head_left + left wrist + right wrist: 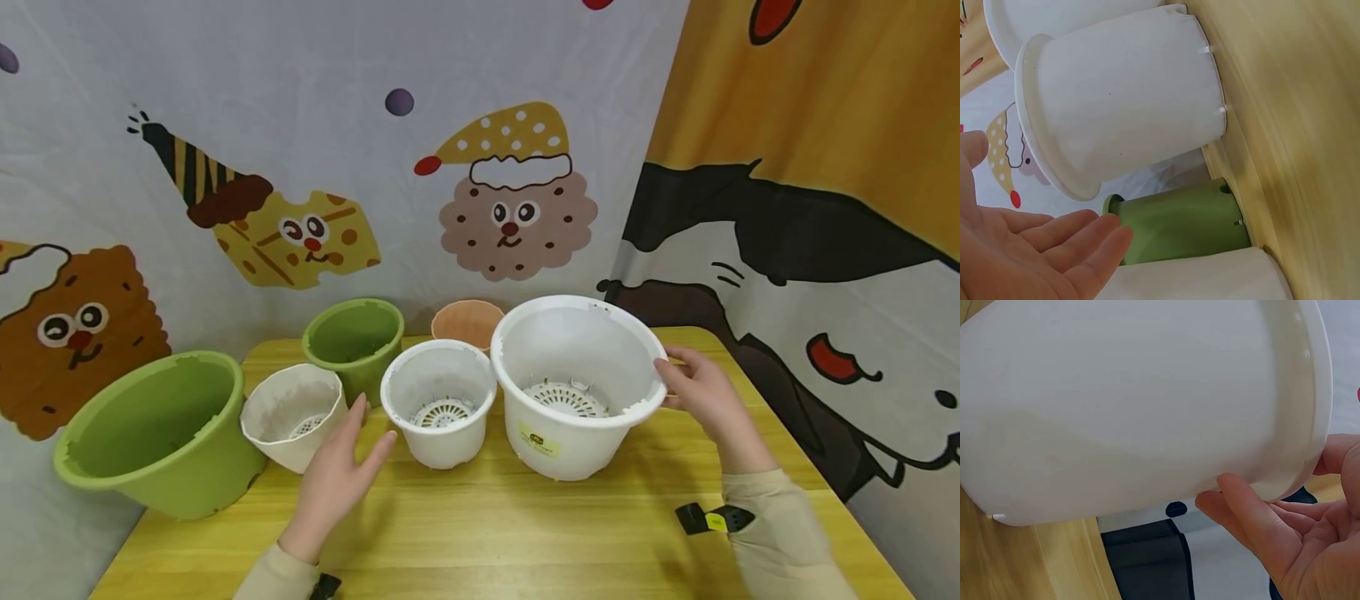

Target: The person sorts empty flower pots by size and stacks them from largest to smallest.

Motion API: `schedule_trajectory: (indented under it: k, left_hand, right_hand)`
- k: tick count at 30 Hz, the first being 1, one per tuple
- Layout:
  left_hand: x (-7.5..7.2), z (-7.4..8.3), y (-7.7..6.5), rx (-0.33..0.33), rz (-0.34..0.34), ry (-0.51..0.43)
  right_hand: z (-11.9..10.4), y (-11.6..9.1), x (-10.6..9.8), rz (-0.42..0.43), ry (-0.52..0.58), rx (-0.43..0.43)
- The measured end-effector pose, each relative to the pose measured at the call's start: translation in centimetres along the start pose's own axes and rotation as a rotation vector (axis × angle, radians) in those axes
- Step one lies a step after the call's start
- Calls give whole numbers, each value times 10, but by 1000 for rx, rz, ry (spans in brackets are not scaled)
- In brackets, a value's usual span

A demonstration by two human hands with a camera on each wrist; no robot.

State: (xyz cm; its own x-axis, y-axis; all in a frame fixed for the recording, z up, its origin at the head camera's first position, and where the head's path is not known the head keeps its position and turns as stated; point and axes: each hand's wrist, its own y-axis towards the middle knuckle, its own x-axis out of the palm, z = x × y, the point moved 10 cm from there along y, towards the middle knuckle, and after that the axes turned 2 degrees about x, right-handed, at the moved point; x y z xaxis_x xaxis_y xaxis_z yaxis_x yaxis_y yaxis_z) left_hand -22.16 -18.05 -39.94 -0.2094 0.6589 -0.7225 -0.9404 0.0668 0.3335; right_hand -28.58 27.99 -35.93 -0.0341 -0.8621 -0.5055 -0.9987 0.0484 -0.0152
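Observation:
My right hand (701, 392) pinches the right rim of a large white flowerpot (566, 450), thumb at the rim and fingers against the outer wall in the right wrist view. This pot has a slotted bottom and a yellow label. Left of it stands a smaller white flowerpot (447, 446), also with a slotted bottom. My left hand (337, 483) is held in front of the gap between that pot and a cream faceted flowerpot (288, 450). Its fingers are extended and hold nothing. In the left wrist view, the palm (1016, 262) shows beside the smaller white pot (1129, 94).
At the far left a large green flowerpot (187, 479) leans outward. Behind the row stand a smaller green flowerpot (367, 371) and an orange pot (468, 323). All are on a wooden table (480, 542), with a printed cartoon cloth (300, 83) hanging behind it.

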Motion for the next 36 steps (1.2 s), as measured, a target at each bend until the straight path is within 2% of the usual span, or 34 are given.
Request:
schedule_trajectory:
  k: [24,36]
  left_hand:
    - [17,-16,21,-192,-40,-268]
    - [17,-19,24,-257,-13,-351]
  right_hand:
    - [5,0,1,36,52,18]
    - [4,-1,1,36,39,15]
